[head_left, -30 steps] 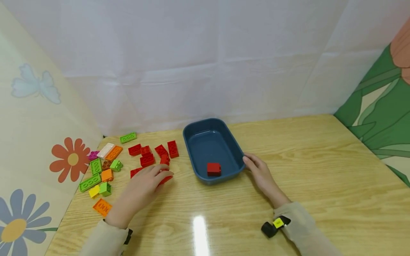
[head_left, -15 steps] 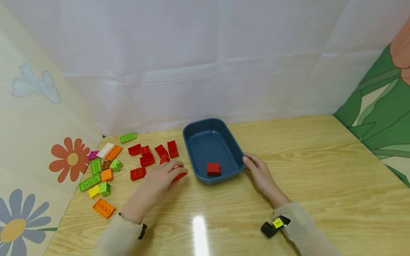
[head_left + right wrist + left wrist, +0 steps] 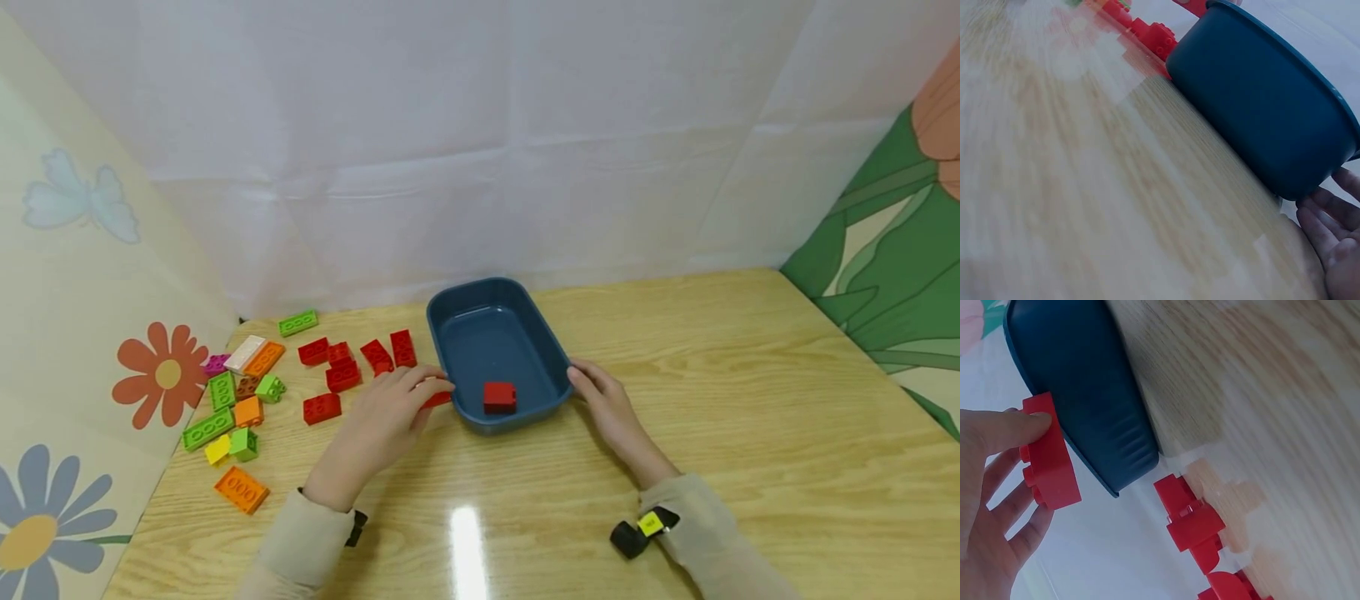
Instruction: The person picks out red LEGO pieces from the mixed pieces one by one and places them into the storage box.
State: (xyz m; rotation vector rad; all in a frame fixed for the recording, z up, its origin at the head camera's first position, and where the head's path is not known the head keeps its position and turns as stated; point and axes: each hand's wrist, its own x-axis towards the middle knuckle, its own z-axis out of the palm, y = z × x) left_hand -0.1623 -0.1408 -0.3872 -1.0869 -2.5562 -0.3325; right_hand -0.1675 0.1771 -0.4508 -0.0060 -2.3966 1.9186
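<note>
My left hand [image 3: 382,421] pinches a red toy building brick [image 3: 1054,456] between thumb and fingers, at the left rim of a dark blue tub [image 3: 491,346]. In the left wrist view the brick is off the table, with its studs towards the fingers. One red brick [image 3: 499,397] lies inside the tub near its front end. My right hand [image 3: 611,417] rests against the tub's right side near the front corner. In the right wrist view its fingers [image 3: 1329,215] touch the lower outer wall.
Several red bricks [image 3: 342,375] lie left of the tub. Farther left is a mixed group of bricks, including green [image 3: 208,429], orange [image 3: 242,489], yellow [image 3: 218,450] and white [image 3: 245,354] ones. A white cloth wall [image 3: 480,167] stands behind the table.
The left hand has moved right with the red brick, from the loose red bricks to the tub's left rim. The right hand and the tub have hardly moved.
</note>
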